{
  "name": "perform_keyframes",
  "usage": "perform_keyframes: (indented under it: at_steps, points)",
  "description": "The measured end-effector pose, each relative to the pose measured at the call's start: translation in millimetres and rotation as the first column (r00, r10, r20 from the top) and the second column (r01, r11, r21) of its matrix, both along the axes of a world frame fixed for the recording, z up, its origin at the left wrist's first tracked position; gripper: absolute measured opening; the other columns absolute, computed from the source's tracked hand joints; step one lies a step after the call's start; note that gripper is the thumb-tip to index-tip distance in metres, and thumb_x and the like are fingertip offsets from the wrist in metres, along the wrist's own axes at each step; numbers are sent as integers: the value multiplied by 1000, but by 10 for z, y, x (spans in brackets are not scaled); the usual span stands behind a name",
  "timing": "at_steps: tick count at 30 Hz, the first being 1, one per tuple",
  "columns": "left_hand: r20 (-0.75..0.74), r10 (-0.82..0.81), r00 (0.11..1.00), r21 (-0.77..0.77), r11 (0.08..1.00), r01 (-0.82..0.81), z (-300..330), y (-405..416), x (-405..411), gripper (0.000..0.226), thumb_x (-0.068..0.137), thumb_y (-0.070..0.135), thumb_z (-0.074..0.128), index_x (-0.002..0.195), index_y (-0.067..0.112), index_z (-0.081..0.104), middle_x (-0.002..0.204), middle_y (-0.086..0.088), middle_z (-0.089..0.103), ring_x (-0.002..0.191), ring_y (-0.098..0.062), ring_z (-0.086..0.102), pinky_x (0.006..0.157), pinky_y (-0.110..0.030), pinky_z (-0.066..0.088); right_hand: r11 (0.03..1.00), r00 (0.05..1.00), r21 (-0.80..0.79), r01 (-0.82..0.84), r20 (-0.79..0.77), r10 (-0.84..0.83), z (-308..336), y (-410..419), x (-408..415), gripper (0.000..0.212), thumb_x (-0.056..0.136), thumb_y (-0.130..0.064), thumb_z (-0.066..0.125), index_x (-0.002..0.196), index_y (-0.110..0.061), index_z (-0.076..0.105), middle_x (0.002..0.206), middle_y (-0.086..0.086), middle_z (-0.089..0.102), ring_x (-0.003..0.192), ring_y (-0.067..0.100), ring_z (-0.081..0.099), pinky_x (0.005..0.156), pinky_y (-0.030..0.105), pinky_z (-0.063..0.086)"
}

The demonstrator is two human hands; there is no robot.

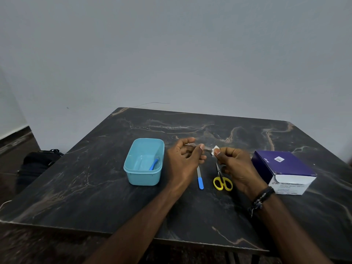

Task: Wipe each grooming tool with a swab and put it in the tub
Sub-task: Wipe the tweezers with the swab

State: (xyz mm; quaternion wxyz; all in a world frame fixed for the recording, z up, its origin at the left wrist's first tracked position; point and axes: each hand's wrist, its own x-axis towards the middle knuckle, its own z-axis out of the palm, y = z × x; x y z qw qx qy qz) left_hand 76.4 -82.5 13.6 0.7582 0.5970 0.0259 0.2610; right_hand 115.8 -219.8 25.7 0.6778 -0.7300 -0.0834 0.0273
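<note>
My left hand [185,159] holds a thin metal grooming tool [207,149] above the table, pinched between thumb and fingers. My right hand [236,164] pinches a small white swab [215,150] around the tool's tip. A light blue tub [142,161] stands to the left of my hands with a blue-handled tool [154,164] lying inside. On the table under my hands lie a nail file with a blue handle [200,179] and small scissors with yellow handles [222,181].
A purple and white box of alcohol swabs [285,171] stands at the right of the dark marbled table [95,187]. A black bag [36,164] lies on the floor to the left. A plain wall runs behind the table.
</note>
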Motion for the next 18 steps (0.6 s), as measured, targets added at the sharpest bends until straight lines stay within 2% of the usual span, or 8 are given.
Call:
perform_keyframes:
  at_steps: [4, 8, 10, 15, 18]
  points:
    - [20, 34, 999, 3, 999, -34, -1, 19, -5, 18, 83, 12, 73, 97, 4, 65, 79, -13, 73, 66, -28, 71, 64, -39, 60, 995, 998, -96, -20, 51, 25, 0, 26, -13, 20, 94, -18, 59, 81, -6, 69, 46, -12, 55, 41, -2, 45, 46, 14, 36]
    - [4, 51, 999, 33, 998, -51, 3, 29, -5, 17, 82, 21, 75, 90, 8, 69, 73, -8, 72, 61, -20, 68, 59, -35, 58, 992, 995, -96, -81, 50, 86, -14, 18, -29, 24, 91, -17, 63, 80, 4, 68, 54, -2, 52, 49, 5, 42, 45, 17, 36]
    - [-10, 55, 998, 58, 997, -55, -9, 33, 7, 15, 81, 24, 76, 86, 11, 70, 65, -5, 70, 57, -16, 64, 55, -33, 54, 982, 987, -121, -144, 46, 151, -9, 32, -64, 21, 90, -16, 65, 76, 0, 70, 54, -2, 52, 49, 4, 41, 45, 17, 34]
    - [-11, 39, 999, 199, 979, -36, -50, 51, 1, 2, 80, 39, 74, 79, 38, 72, 70, 3, 72, 63, -10, 67, 57, -30, 52, 969, 974, -101, -224, 16, 227, 10, 50, -117, 15, 88, -14, 65, 76, -8, 71, 55, -6, 59, 49, 1, 45, 46, 16, 35]
    - [8, 44, 999, 251, 967, -45, -55, 40, -2, 8, 81, 38, 73, 75, 43, 71, 75, 7, 74, 71, -9, 70, 63, -33, 57, 976, 976, -51, -213, 25, 214, 21, 44, -121, 14, 88, -13, 65, 77, -7, 72, 56, -5, 61, 50, 2, 48, 46, 16, 37]
